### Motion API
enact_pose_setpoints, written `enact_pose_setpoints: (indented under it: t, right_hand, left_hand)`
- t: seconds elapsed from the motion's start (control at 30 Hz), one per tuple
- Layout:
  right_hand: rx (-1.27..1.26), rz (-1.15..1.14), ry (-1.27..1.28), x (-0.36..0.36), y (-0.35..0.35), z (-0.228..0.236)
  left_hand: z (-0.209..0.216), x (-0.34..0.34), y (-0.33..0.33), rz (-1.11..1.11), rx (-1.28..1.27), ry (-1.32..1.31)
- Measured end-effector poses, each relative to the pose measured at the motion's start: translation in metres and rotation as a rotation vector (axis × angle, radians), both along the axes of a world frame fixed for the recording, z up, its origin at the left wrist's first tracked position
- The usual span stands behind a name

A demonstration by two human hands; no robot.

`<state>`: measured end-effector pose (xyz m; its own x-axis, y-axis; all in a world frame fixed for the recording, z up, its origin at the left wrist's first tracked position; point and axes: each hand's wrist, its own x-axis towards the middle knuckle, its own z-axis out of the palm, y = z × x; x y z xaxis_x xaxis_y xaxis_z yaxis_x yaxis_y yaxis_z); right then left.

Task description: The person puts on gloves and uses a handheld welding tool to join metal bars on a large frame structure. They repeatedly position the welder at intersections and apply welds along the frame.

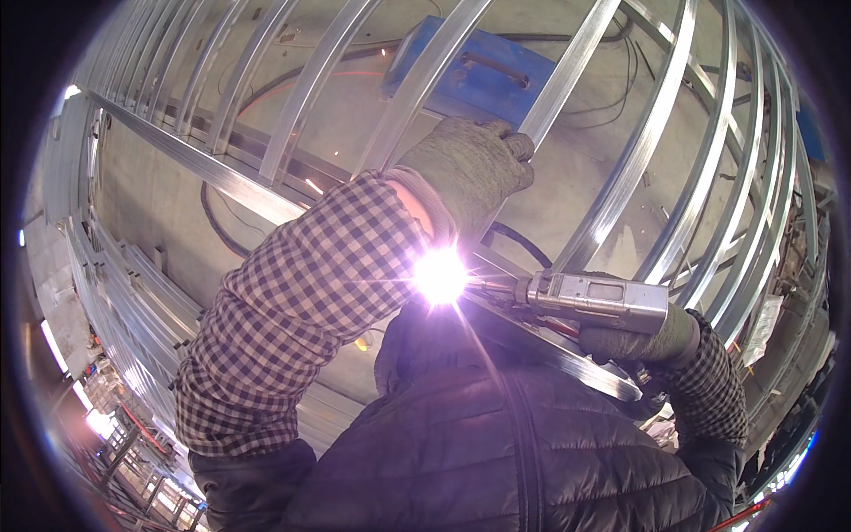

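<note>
My left hand (470, 164), in a green-grey work glove, is closed round an upright metal bar (570, 66) of a frame, close to the long cross rail. In my right hand (647, 341), also gloved, is a silver handheld welding torch (612, 301). Its nozzle points left at the rail. A glaring white weld arc (441, 275) burns at the tip, just below my left wrist, and hides the joint there. The near rail (594, 372) runs beneath the torch, in front of my dark padded jacket.
Several parallel shiny bars (306, 80) reach away from the long rail (204, 168). Beyond them, on the concrete floor, stands a blue box-shaped case (492, 96) with a dark handle. Dark cables (284, 75) lie about. Stacked metal lengths (146, 301) are at the left.
</note>
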<state>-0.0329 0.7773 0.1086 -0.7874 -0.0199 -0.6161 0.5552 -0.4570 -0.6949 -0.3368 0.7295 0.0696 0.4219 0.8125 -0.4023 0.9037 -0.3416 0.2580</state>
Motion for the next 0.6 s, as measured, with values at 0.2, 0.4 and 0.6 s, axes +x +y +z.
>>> enact_pose_setpoints:
  t: [0.2, 0.4, 0.6]
  right_hand:
    - [-0.044, -0.013, -0.018, 0.0011, -0.0012, -0.0001]
    - [-0.062, -0.004, -0.048, 0.0066, -0.0001, -0.0009]
    - [-0.081, -0.041, -0.055, 0.0078, -0.002, 0.0001]
  left_hand:
    - [-0.0013, 0.0015, 0.0002, -0.003, 0.033, 0.003]
    - [-0.0022, 0.0029, -0.0021, 0.017, 0.034, 0.014]
    - [-0.0005, 0.0046, -0.0027, 0.044, 0.026, 0.0]
